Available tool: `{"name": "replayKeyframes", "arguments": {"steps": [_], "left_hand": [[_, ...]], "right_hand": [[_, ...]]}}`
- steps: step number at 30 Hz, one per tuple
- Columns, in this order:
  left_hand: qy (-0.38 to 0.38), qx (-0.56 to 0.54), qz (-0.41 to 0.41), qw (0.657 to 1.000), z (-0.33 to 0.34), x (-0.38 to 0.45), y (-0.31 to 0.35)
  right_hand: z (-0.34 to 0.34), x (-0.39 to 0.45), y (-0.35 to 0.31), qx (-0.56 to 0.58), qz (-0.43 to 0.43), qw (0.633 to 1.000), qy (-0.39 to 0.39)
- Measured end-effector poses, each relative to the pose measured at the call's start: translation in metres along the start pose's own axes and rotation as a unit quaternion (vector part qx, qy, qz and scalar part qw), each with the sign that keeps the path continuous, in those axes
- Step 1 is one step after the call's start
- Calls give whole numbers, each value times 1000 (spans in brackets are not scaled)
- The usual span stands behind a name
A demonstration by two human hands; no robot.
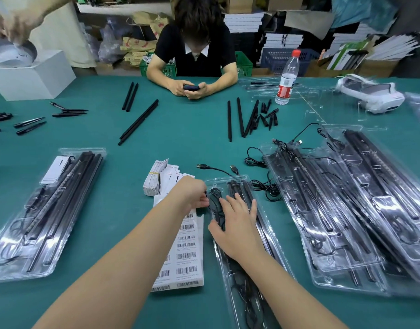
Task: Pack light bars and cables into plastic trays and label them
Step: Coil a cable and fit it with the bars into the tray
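Head view, the only one here: the job looks roughly midway. A filled tray (47, 210) is parked at the left with bars, cable and a white card inside, and a pile of filled trays (346, 210) is stacked at the right, so a good few packs are already done.

The tray being worked on (240, 233) sits front and centre on the green table (180, 138). It's pressed flat by the right hand (237, 224), fingers straight and spread over the light bars. The black cable (215, 198) at the tray's upper left edge is being pinched by the left hand (192, 193), fingers curled in on it, probably to tuck it in.

Still left, by the look of it: the barcode label sheet (185, 248) is mostly unpeeled, a banded stack of cards (156, 179) waits, and loose bars (139, 122) plus short black pieces (268, 115) are scattered further back. Empty clear trays (323, 108) are waiting near the water bottle (287, 77).
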State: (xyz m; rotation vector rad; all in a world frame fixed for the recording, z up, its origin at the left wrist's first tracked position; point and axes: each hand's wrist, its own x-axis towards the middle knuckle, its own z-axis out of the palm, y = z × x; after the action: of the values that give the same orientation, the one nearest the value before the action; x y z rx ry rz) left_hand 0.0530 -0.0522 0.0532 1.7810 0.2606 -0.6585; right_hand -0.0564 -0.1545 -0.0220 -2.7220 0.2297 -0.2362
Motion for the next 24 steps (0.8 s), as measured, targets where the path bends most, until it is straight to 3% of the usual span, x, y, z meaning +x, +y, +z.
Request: {"name": "replayKeyframes", "arguments": {"steps": [9, 24], "left_hand": [[20, -80, -20, 996, 1, 6, -5], [-57, -27, -52, 997, -12, -2, 16]], "right_hand": [[0, 0, 0, -2, 0, 1000, -2], [-2, -1, -1, -8, -2, 1000, -4]]}}
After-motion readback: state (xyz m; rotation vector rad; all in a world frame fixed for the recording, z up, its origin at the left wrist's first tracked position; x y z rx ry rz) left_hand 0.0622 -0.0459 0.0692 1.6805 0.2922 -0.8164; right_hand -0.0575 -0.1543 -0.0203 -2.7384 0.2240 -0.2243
